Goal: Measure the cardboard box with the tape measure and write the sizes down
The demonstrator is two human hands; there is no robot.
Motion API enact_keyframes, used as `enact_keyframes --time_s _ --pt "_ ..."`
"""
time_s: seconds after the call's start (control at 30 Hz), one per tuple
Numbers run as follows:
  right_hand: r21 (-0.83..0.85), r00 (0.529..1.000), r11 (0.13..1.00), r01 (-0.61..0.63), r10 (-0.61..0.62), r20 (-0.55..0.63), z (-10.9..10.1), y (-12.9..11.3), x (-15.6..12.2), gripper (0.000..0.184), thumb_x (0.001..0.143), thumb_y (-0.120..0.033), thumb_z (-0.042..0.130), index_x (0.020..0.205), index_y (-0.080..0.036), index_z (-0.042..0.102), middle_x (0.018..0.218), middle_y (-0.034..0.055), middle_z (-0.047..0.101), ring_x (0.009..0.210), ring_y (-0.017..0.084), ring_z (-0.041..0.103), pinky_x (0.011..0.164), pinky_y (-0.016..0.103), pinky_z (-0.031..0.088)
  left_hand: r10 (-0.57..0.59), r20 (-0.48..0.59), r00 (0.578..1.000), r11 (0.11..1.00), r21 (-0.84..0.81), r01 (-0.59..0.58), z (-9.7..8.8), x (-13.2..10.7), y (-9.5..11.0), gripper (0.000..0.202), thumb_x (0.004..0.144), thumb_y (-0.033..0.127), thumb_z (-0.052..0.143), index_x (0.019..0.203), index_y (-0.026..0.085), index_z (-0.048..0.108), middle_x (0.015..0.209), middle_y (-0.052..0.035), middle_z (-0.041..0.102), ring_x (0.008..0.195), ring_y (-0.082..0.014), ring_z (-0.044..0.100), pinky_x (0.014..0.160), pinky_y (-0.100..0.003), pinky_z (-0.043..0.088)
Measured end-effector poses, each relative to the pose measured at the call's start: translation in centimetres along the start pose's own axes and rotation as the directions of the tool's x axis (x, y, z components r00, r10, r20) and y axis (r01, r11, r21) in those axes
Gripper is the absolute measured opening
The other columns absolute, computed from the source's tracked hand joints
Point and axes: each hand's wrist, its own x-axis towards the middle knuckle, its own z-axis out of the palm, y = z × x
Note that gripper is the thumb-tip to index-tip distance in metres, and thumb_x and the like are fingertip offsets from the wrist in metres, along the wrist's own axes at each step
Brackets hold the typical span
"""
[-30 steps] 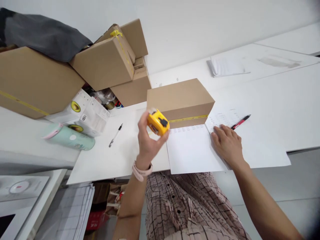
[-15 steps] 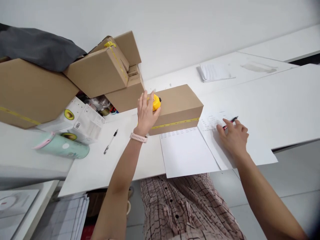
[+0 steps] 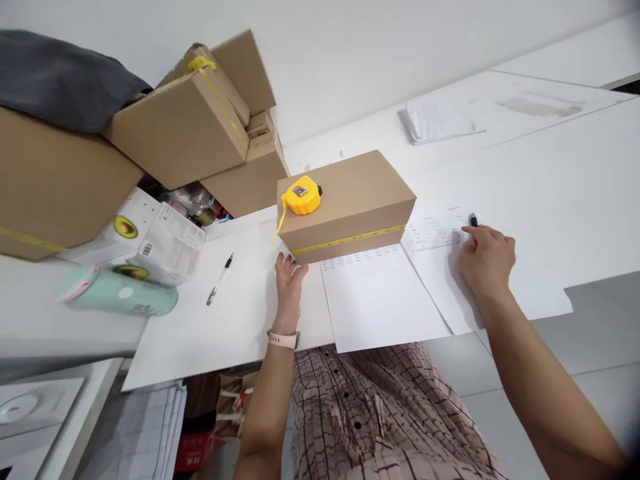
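Observation:
My left hand (image 3: 289, 290), a pink watch on its wrist, is empty with its fingers apart, close to the lower front left corner of a cardboard box (image 3: 360, 193). Whether the fingertips touch the box I cannot tell. On top of that box lies a yellow tape measure (image 3: 303, 196), its yellow strap hanging over the left end. Further right, my right hand (image 3: 487, 260) is closed round a red and black pen (image 3: 474, 221) above a sheet with small printed or written rows (image 3: 435, 230). A second sheet (image 3: 383, 300) lies directly in front of the box.
Another pen (image 3: 220, 280) lies on the white table (image 3: 240, 320) at left. Beyond it are a mint bottle (image 3: 125, 291), avocado-printed cartons (image 3: 170, 240) and stacked cardboard boxes (image 3: 185, 127) under a dark cloth (image 3: 70, 80). A paper stack (image 3: 440, 121) sits near the wall.
My left hand has let go of the tape measure and dropped toward the box's lower front corner. The tape measure stays on the box. My right hand has shifted slightly with the pen.

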Motion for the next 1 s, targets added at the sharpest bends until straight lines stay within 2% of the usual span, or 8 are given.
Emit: enact_keyframes --time_s 0.13,0.37,0.57,0.63,0.73,0.8,0.9,1.0 --pt "-0.102 0.998 0.994 -0.048 0.051 0.028 -0.4 -0.9 -0.3 0.051 0.08 -0.003 0.043 0.12 -0.013 0.072 0.126 0.0185 0.069 0.115 0.031 0.055 0.098 0.045 0.043 0.02 0.115 0.993 0.997 -0.077 -0.012 0.9 1.0 0.7 0.075 0.082 0.025 0.072 0.15 0.018 0.041 0.148 -0.0158 0.059 0.142 -0.0267 0.053 0.12 -0.044 0.04" --pt "-0.166 1.0 0.986 -0.02 0.021 0.002 -0.3 -1.2 -0.4 0.039 0.082 -0.006 0.044 0.103 -0.013 0.076 0.105 0.0215 0.069 0.1 0.033 0.047 0.088 0.045 0.041 0.133 0.181 0.974 0.99 -0.062 -0.123 1.7 0.4 0.2 0.066 0.082 0.021 0.071 0.144 0.022 0.049 0.152 -0.0105 0.057 0.142 -0.0255 0.052 0.124 -0.044 0.035" --pt "-0.156 0.998 0.986 -0.05 0.045 -0.032 -0.2 -1.2 -0.1 0.037 0.074 -0.002 0.049 0.094 -0.016 0.076 0.097 0.0197 0.06 0.094 0.031 0.042 0.081 0.046 0.039 0.099 0.153 0.983 0.955 0.263 -0.137 0.4 -4.2 -0.6 0.075 0.091 0.033 0.066 0.157 0.025 0.031 0.17 -0.0142 0.03 0.155 -0.03 0.034 0.128 -0.051 0.029" --pt "-0.137 0.998 0.989 -0.064 0.061 -0.025 -0.4 -1.5 -0.1 0.038 0.073 -0.001 0.049 0.094 -0.017 0.076 0.097 0.0192 0.058 0.095 0.031 0.041 0.08 0.045 0.038 0.16 0.337 0.928 0.83 0.462 -0.311 -0.5 -7.0 -0.9 0.086 0.093 0.04 0.067 0.163 0.026 0.019 0.173 -0.0148 0.02 0.159 -0.0318 0.024 0.129 -0.054 0.025" --pt "-0.091 0.995 0.991 -0.098 0.096 -0.021 -0.8 -2.1 -0.2 0.043 0.073 0.001 0.048 0.1 -0.018 0.075 0.101 0.0186 0.056 0.101 0.032 0.041 0.082 0.043 0.038 0.11 0.712 0.693 0.504 0.561 -0.657 -1.6 -10.0 -1.3 0.104 0.088 0.044 0.075 0.166 0.025 0.009 0.174 -0.0145 0.016 0.161 -0.0341 0.014 0.13 -0.059 0.021" --pt "-0.043 0.989 0.989 -0.145 0.144 -0.025 -1.3 -2.3 -0.2 0.047 0.072 0.002 0.047 0.105 -0.019 0.074 0.102 0.0169 0.055 0.102 0.031 0.042 0.086 0.043 0.038 0.055 0.811 0.582 0.292 0.544 -0.787 -1.9 -10.7 -1.7 0.095 0.091 0.039 0.073 0.166 0.025 0.015 0.173 -0.0136 0.022 0.161 -0.0344 0.015 0.129 -0.061 0.02" --pt "0.069 0.975 0.973 -0.22 0.222 -0.022 -2.2 -2.5 -0.1 0.049 0.075 -0.001 0.044 0.111 -0.02 0.072 0.099 0.0133 0.056 0.098 0.028 0.045 0.089 0.042 0.039 0.069 0.833 0.549 0.089 0.543 -0.835 -1.9 -10.6 -2.3 0.077 0.097 0.034 0.065 0.163 0.021 0.027 0.17 -0.0136 0.029 0.16 -0.0344 0.02 0.128 -0.062 0.021" --pt "0.155 0.963 0.952 -0.265 0.269 -0.006 -2.9 -2.6 0.0 0.047 0.08 -0.006 0.042 0.113 -0.02 0.071 0.096 0.0104 0.059 0.093 0.026 0.047 0.09 0.041 0.041 0.099 0.836 0.539 0.015 0.54 -0.841 -1.8 -10.5 -2.6 0.069 0.1 0.031 0.059 0.162 0.019 0.031 0.169 -0.0148 0.032 0.159 -0.035 0.025 0.126 -0.062 0.025"
